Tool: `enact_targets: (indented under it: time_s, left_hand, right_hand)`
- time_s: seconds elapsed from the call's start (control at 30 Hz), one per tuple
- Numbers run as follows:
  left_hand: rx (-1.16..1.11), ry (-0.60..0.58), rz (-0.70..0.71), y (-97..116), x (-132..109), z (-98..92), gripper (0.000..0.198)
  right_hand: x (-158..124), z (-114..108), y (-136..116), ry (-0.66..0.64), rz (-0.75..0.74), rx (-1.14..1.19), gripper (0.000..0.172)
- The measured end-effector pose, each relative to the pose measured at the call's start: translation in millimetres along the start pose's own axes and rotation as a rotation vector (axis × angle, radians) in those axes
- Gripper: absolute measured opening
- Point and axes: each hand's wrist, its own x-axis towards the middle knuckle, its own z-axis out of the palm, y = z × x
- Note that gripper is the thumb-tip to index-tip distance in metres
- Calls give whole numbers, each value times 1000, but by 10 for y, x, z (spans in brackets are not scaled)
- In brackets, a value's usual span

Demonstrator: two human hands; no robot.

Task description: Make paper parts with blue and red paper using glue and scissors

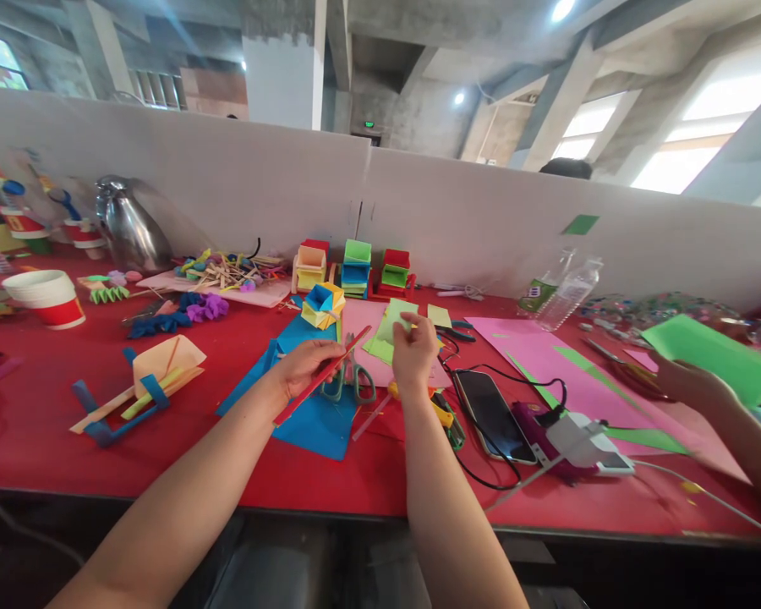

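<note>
My left hand (304, 365) grips a long folded red paper strip (348, 348) that slants up to the right above a blue paper sheet (310, 414). My right hand (413, 348) pinches a small light green paper piece (398, 317) just right of the strip's upper end. Green-handled scissors (348, 382) lie on the table between my two hands. A pink sheet (364, 320) and more light green paper lie behind my hands.
A phone (493, 414), cables and a white charger (587, 444) lie right of my right hand. Another person's hand (688, 381) holds green paper (716, 353) at far right. Folded paper boxes (355, 266), plastic bottles (561, 296), a metal kettle (130, 224), a paper cup (47, 298) and paper crafts stand on the red table (38, 423).
</note>
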Motion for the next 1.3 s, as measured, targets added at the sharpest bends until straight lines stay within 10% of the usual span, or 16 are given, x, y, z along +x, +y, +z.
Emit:
enact_targets:
  time_s: [0.23, 0.6, 0.87, 1.3]
  left_hand:
    - [-13, 52, 66, -44, 50, -38, 13]
    - [131, 54, 131, -81, 36, 24, 19]
    - [189, 77, 228, -85, 35, 69, 26]
    - [101, 60, 184, -61, 34, 38, 22]
  right_hand:
    - [8, -27, -28, 31, 27, 149, 40]
    - [-61, 61, -14, 15, -21, 213, 21]
    - [-154, 135, -150, -231, 149, 317, 17]
    - [-151, 193, -42, -187, 141, 302, 5]
